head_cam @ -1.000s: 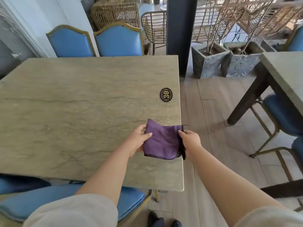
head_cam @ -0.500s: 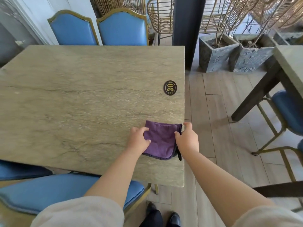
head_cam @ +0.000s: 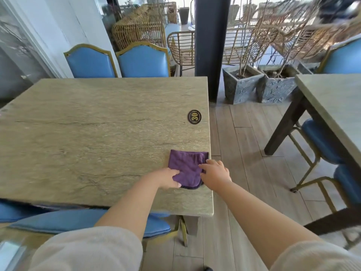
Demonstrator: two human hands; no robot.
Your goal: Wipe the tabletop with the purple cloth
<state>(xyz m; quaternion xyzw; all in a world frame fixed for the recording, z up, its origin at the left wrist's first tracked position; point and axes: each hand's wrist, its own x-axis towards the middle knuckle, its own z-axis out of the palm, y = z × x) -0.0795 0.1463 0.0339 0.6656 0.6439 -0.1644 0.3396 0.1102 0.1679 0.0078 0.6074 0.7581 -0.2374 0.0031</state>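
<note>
Purple cloth [head_cam: 187, 167] lies folded flat at the desk's [head_cam: 97, 133] four o'clock edge; left hand [head_cam: 168, 178] pinches it, right hand [head_cam: 215, 172] rests open-fingered on it; wiping seemingly barely begun, nearly all the surface left.

A dark oval number plaque [head_cam: 194, 116] reading 30 sits near the right edge. Two blue chairs [head_cam: 143, 61] stand at the far side, wicker chairs [head_cam: 140, 30] behind them. A dark pillar [head_cam: 212, 45] rises beside two stone planters [head_cam: 241, 84], and a second table [head_cam: 336, 100] stands at right.
</note>
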